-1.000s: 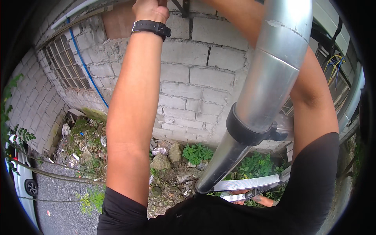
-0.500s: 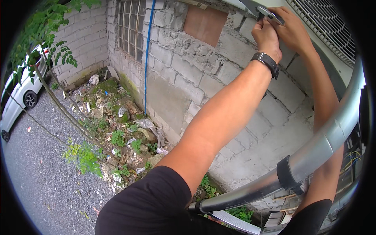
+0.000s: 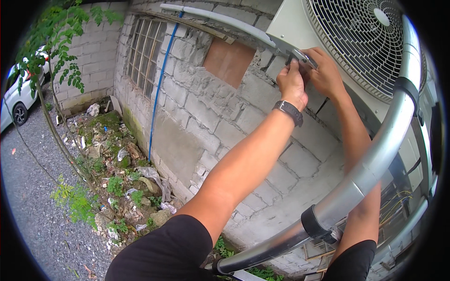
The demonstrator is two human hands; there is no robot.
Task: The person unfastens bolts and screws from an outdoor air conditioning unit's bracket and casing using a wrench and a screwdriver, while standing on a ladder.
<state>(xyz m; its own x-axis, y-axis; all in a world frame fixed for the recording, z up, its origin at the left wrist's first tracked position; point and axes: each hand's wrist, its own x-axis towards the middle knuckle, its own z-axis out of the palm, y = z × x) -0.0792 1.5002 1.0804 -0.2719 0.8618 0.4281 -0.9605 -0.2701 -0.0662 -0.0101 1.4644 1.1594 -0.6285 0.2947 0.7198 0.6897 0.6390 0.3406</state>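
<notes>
Both my arms reach up to the lower corner of a white outdoor air-conditioner unit (image 3: 291, 21). My right hand (image 3: 324, 75) is closed round a silver metal hand tool (image 3: 305, 59); its exact kind is hard to make out. Just left of it and touching it, my left hand (image 3: 292, 85) is raised with thumb and fingers pinched at a small dark piece (image 3: 289, 60) under a grey metal bracket (image 3: 281, 45). A dark-strapped watch (image 3: 289, 112) sits on my left wrist. My palms and fingers partly hide what lies between them.
A thick silver metal rail (image 3: 347, 189) with black clamps curves in front of my right forearm. Behind stands a grey block wall (image 3: 220, 126) with a blue pipe (image 3: 161, 82) and a barred window (image 3: 146, 51). Rubble, plants and a white car (image 3: 23, 96) are down left.
The view has shifted, so more of the air-conditioner and its fan grille shows, and my hands appear lower and further left. Both hands stay together at the bracket and tool.
</notes>
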